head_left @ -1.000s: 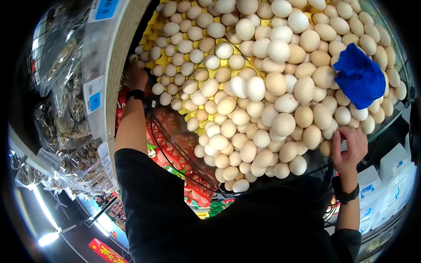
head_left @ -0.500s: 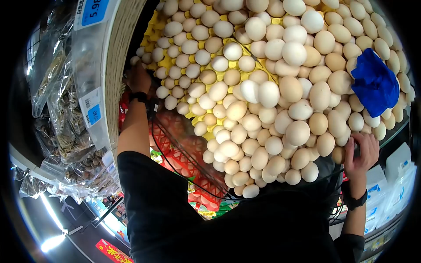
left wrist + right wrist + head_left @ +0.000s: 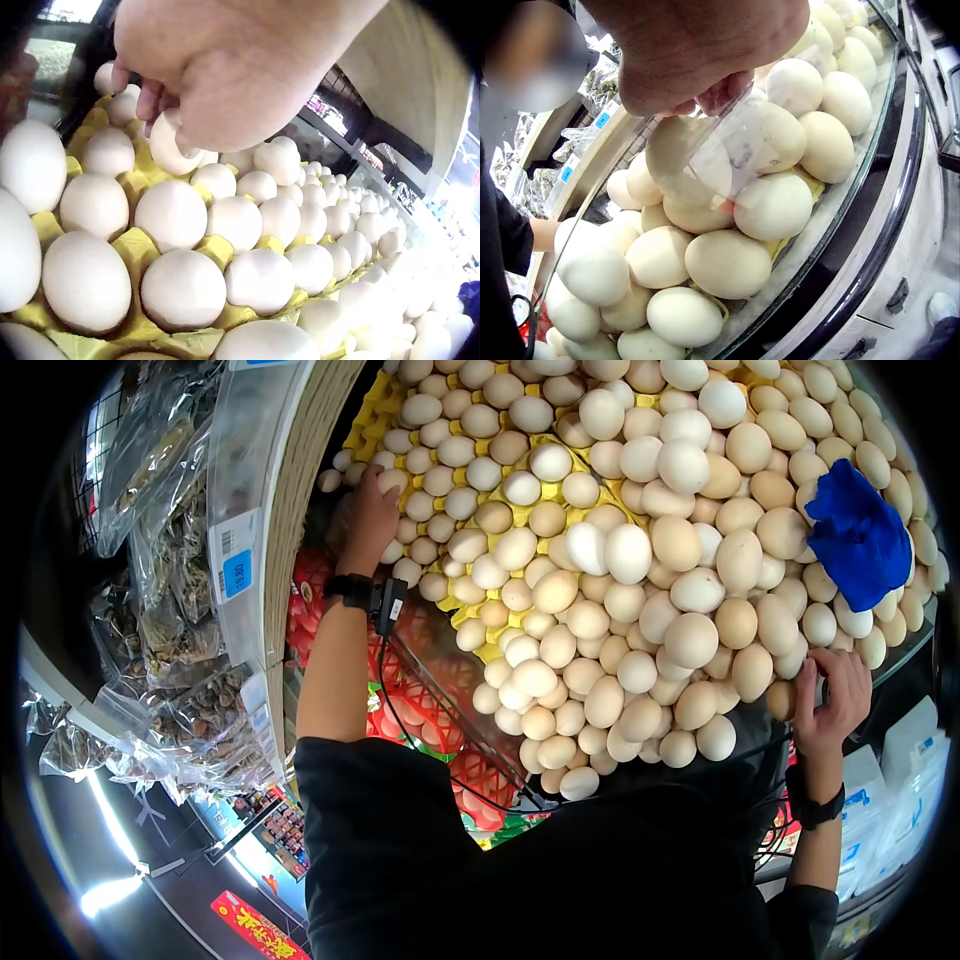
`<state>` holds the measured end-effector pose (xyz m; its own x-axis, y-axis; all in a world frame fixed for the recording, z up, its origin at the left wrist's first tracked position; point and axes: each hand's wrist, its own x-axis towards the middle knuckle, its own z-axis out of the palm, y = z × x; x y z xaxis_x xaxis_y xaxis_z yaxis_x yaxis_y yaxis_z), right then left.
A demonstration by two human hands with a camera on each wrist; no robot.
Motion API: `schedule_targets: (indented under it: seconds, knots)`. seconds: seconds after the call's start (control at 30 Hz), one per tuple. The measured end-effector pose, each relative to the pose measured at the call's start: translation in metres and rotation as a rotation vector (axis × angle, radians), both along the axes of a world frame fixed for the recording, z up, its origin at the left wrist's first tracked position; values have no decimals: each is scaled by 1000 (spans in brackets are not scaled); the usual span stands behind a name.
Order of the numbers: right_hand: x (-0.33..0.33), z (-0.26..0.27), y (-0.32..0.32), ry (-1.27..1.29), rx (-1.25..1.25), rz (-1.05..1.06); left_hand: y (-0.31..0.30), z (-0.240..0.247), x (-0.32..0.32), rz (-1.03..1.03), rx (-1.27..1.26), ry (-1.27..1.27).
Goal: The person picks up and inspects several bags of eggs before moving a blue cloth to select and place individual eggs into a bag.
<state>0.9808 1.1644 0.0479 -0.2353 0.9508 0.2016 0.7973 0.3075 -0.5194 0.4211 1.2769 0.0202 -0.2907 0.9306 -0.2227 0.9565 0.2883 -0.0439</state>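
Note:
My left hand [image 3: 370,528] is at the far left end of the egg display, its fingers and thumb pinching a pale egg [image 3: 171,142] just above a yellow egg tray [image 3: 137,251]. More eggs [image 3: 184,289] sit in the tray's cups around it. Over at the right side of the heap, my right hand [image 3: 835,700] grips the edge of a clear glass panel [image 3: 712,154], its fingertips curled at the rim. A brown egg [image 3: 781,701] lies beside its thumb, and other eggs [image 3: 727,264] show behind the glass.
A crumpled blue cloth [image 3: 858,535] lies on the piled eggs at right. Shelving with price tags [image 3: 236,572] and bagged dried goods [image 3: 165,600] borders the left. Red netted packs [image 3: 480,785] sit below the display. A cable [image 3: 392,710] hangs from the left wrist.
My left hand has come up and right from the tray's far left edge, and an egg now shows in its fingers. The right hand stays at the glass edge; the head view has shifted slightly.

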Motion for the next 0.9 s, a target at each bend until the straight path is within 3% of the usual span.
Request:
schedule_targets:
  seconds: [0.07, 0.17, 0.23, 0.33, 0.37, 0.43, 0.47, 0.57, 0.63, 0.67, 0.73, 0.77, 0.83, 0.9]
  knots:
    - [1, -1, -1, 7, 2, -2, 3, -2, 2, 12, -10, -30]
    - [2, -1, -2, 19, -6, -2, 3, -11, -4, -81, 84, -49]
    - [3, -1, -2, 26, -14, -2, 6, -13, -12, -263, 65, -38]
    - [3, -2, -1, 33, -3, -5, 10, -16, -14, -290, 82, -96]
    - [3, -2, -1, 33, -1, -3, 10, -15, -14, -292, 80, -96]
    - [3, -2, -2, 31, -6, -6, 6, -13, -9, -111, 135, -404]
    - [3, -2, -1, 22, -5, -4, 5, -11, -8, -112, 131, -407]
    - [3, -2, -1, 12, -11, -4, 9, 0, -28, 33, 221, -330]
    - [2, -3, 0, 9, -19, -7, 10, -11, -72, 18, 428, -42]
    - [2, -2, 0, 2, -26, -7, 11, -15, -81, 17, 423, -44]
    - [-1, -1, 2, -13, -32, -9, 19, -23, -92, 165, 374, 215]
    - [-1, -1, 2, -14, -29, -14, 23, -28, -96, 161, 378, 212]
    - [-1, -2, 2, -48, -45, -15, 31, -38, -101, 231, 139, 331]
    - [0, -3, 2, -52, -42, -16, 34, -39, -103, 220, 161, 308]
